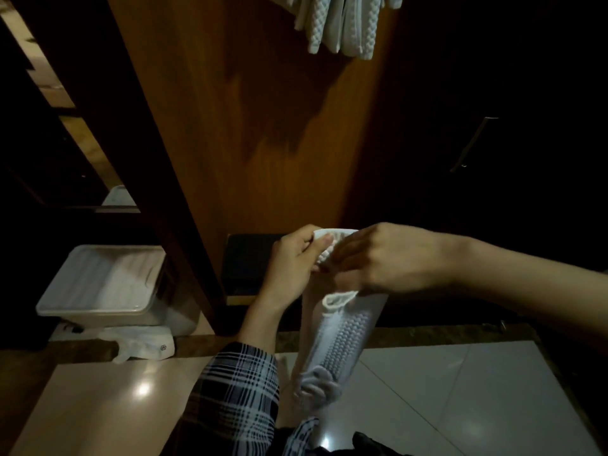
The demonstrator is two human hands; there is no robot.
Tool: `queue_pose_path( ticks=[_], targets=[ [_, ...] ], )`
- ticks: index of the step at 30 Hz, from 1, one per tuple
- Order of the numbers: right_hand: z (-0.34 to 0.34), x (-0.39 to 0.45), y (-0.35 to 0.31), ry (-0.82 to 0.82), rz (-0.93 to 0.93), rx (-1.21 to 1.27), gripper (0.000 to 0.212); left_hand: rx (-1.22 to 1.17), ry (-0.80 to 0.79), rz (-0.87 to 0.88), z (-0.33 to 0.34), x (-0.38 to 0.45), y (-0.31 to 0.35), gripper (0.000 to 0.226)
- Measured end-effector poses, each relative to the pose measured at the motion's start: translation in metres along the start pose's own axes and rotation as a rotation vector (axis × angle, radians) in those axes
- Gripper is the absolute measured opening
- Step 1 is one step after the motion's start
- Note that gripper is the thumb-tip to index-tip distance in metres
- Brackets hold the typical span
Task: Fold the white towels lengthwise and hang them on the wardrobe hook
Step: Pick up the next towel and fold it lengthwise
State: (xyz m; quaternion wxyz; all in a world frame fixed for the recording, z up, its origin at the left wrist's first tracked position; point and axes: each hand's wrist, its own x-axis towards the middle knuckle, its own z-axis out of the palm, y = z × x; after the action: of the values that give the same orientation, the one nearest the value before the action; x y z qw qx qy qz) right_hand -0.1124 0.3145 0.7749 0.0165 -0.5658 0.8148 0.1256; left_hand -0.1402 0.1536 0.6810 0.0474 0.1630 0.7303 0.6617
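A white waffle-textured towel (342, 337) hangs folded in a narrow strip from both my hands, its lower end bunched near the floor. My left hand (291, 261) pinches its top edge with thumb and fingers. Just to the right, my right hand (385, 258) grips the same top edge, fingers curled over the cloth. Several white towels (342, 24) hang at the top of the orange wooden wardrobe panel (263, 126); the hook itself is out of view.
A white plastic bin (105, 284) stands on the floor at the left, with crumpled white cloth (141, 343) in front of it. A dark wardrobe door with a metal handle (473, 143) is at the right. Glossy floor tiles (460, 390) lie below.
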Motion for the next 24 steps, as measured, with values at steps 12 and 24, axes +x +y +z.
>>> queue_pose_path(
  ticks=[12, 24],
  targets=[
    [0.008, -0.009, 0.032, 0.072, 0.483, -0.012, 0.062, -0.077, 0.0, 0.099, -0.002, 0.008, 0.031, 0.013],
    [-0.001, 0.008, 0.05, 0.269, 0.561, 0.17, 0.073, -0.168, -0.108, 0.109, -0.023, 0.017, 0.027, 0.047]
  ],
)
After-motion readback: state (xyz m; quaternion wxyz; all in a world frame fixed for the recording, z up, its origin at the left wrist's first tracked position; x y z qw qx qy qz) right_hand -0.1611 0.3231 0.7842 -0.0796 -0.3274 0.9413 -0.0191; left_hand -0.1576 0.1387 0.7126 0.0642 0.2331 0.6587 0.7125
